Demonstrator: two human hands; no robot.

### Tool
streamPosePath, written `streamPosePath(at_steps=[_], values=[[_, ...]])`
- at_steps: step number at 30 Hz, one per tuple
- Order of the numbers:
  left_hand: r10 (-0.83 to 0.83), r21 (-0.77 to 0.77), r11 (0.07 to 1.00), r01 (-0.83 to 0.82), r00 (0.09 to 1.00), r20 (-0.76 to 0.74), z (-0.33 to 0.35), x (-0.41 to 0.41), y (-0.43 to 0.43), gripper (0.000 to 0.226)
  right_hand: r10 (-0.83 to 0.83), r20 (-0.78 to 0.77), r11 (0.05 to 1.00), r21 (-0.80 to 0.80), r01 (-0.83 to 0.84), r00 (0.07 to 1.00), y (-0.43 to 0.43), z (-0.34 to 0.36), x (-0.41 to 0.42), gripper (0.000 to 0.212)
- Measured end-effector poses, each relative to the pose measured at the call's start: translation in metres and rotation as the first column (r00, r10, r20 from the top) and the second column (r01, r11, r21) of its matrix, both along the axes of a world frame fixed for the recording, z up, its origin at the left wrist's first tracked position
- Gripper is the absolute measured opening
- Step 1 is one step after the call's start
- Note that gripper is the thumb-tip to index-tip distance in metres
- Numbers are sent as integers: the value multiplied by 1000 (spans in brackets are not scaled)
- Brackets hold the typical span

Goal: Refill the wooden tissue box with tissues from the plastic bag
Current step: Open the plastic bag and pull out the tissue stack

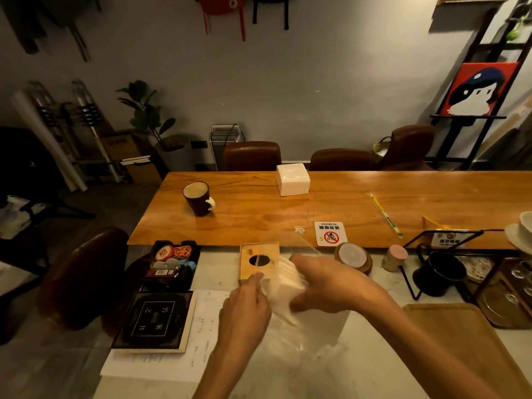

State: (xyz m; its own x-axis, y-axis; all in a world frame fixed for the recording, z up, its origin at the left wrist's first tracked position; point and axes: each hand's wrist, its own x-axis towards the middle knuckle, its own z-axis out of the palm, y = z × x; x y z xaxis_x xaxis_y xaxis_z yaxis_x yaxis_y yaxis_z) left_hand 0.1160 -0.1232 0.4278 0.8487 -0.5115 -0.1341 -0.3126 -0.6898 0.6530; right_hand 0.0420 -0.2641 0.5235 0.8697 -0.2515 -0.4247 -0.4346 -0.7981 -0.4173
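Both hands are working together just above the pale worktop (331, 370), and we are holding them close, nearly touching across a bundle of tissues (283, 286). Our right hand (331, 286) is wrapping over the top and far side of the stack, fingers curled around it, while our left hand (247, 309) is pinching at the clear bag (299, 341) on the near left corner of the bundle; the film is so blurred that we cannot tell exactly where the pinch ends and the tissues begin. Loose plastic is trailing down and toward us from under the stack. We are judging this as the step of freeing the tissues from the bag, with the filling itself not yet begun. What the coming move turns on is this: the box (259, 263) is sitting just beyond and slightly left of the bundle, touching or nearly touching its far edge, with its round opening facing up. Our left hand is the nearer one to it. The stack's long axis seems to be running left to right, roughly in line with the box's top. A second white tissue block (293, 180) is resting well apart on the far wooden table (374, 203).
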Motion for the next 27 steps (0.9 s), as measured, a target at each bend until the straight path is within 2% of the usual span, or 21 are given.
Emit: streamPosePath(at_steps=[2,4,6,8,9,10,11,13,15,17,20,23,27], values=[[5,-43,999,-9,994,-106,-1,19,7,25,-122,147,966,244,84,982,-3,17,-9,53],[-2,-101,995,-18,982,-191,3,39,13,25,-306,213,808,574,135,928,-9,26,-16,52],[-32,-231,972,-38,955,-294,16,56,21,30,-523,229,541,833,112,821,-17,26,-22,51],[-108,-385,923,-5,956,-273,32,70,31,32,-726,156,189,982,-24,670,-24,20,-27,43],[-139,-445,895,30,967,-215,42,78,38,33,-802,59,-3,995,-103,595,-28,15,-29,38],[-158,-479,875,68,976,-150,52,85,44,35,-843,-41,-156,973,-170,536,-31,11,-31,33],[-171,-488,866,107,981,-89,60,91,52,35,-865,-118,-247,946,-209,488,-35,5,-31,27],[-183,-505,850,150,983,-14,71,104,68,34,-872,-192,-319,921,-225,450,-43,-10,-31,25],[-147,-557,820,132,989,18,75,115,85,31,-862,-238,-355,913,-199,447,-52,-30,-26,36],[-78,-589,804,83,996,34,72,122,102,29,-849,-268,-370,916,-151,454,-58,-49,-20,55],[28,-609,793,0,999,37,57,118,129,31,-829,-290,-351,935,-42,478,-61,-76,-13,58],[147,-688,717,-110,989,-5,39,100,154,27,-810,-350,-370,928,52,471,-59,-109,-10,75],[185,-703,687,-185,980,-76,-5,92,181,28,-764,-413,-369,910,190,496,-51,-145,-7,57]])
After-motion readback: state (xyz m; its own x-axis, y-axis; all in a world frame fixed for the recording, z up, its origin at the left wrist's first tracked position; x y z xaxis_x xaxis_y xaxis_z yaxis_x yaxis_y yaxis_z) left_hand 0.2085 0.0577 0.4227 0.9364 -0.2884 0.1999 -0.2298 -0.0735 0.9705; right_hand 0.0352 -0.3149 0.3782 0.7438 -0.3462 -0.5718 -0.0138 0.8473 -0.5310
